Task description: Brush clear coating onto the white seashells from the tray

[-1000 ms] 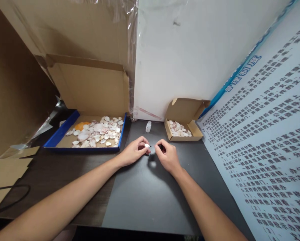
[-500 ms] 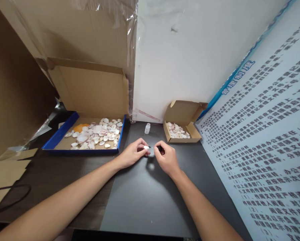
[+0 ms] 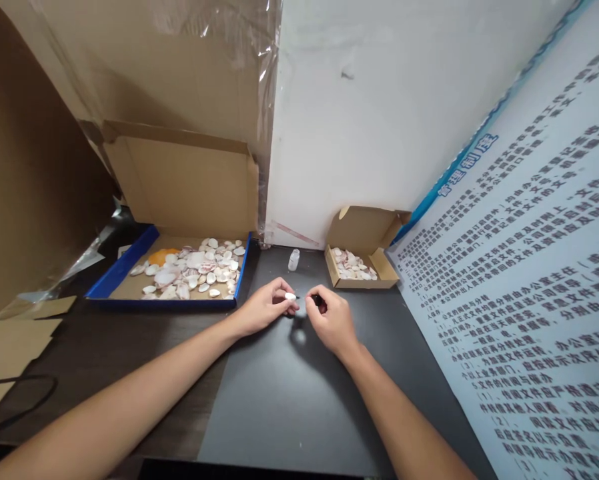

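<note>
My left hand (image 3: 268, 307) pinches a small white shell (image 3: 290, 297) between thumb and fingers, above the dark grey mat. Just to its right, my right hand (image 3: 333, 319) is closed round a small black object (image 3: 319, 300), perhaps a brush cap, with a thin dark tip pointing at the shell. Whether the tip touches the shell I cannot tell. Behind the hands a small clear bottle (image 3: 293, 260) with whitish contents stands upright on the mat.
A blue-edged box (image 3: 162, 303) with many shells and an orange piece lies open at the left. A smaller cardboard box (image 3: 364, 284) of shells stands at the back right. Cardboard pieces (image 3: 14, 347) and a black cable (image 3: 42, 400) lie far left. A printed sheet (image 3: 529, 267) rises on the right.
The camera view has shifted slightly. Both hands keep nearly the same pose and hold the same things.
</note>
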`<state>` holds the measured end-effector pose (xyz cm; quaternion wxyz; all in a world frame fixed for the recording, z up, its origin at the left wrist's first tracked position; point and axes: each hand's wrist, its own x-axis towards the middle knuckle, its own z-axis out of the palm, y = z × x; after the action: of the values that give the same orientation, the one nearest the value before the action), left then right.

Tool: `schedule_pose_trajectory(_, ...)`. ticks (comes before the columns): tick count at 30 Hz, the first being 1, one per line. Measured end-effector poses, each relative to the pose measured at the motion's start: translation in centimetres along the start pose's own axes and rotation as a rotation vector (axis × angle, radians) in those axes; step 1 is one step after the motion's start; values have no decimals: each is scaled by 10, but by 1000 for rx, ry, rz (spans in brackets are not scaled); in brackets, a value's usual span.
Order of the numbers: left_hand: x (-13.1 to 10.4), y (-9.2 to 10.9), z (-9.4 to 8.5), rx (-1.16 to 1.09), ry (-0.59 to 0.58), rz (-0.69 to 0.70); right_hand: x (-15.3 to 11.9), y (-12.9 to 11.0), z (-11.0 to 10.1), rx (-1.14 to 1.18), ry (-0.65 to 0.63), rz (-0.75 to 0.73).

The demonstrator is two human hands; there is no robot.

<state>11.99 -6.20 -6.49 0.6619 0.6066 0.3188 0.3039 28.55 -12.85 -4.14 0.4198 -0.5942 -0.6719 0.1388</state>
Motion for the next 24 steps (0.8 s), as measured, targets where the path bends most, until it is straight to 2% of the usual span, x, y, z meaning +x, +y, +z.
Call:
schedule_pose_trajectory(2, 1, -1, 0, -36, -10, -23, 0, 0, 0, 15, 26, -4)
schedule_pose_trajectory(6, 0, -2, -1, -45, -29, -9, -1, 0, -1, 35, -20, -37)
schedule_pose_trajectory(10, -2, -1, 1, -27, -46, 1, -1, 0, -2, 60, 52, -10)
schedule_pose_trajectory(13, -2, 0, 1, -32, -45, -1, -1, 1, -1, 82, -19, -54)
schedule_pose_trajectory(24, -1, -1, 0, 12, -54, 12, 0, 0, 1, 29, 25, -52)
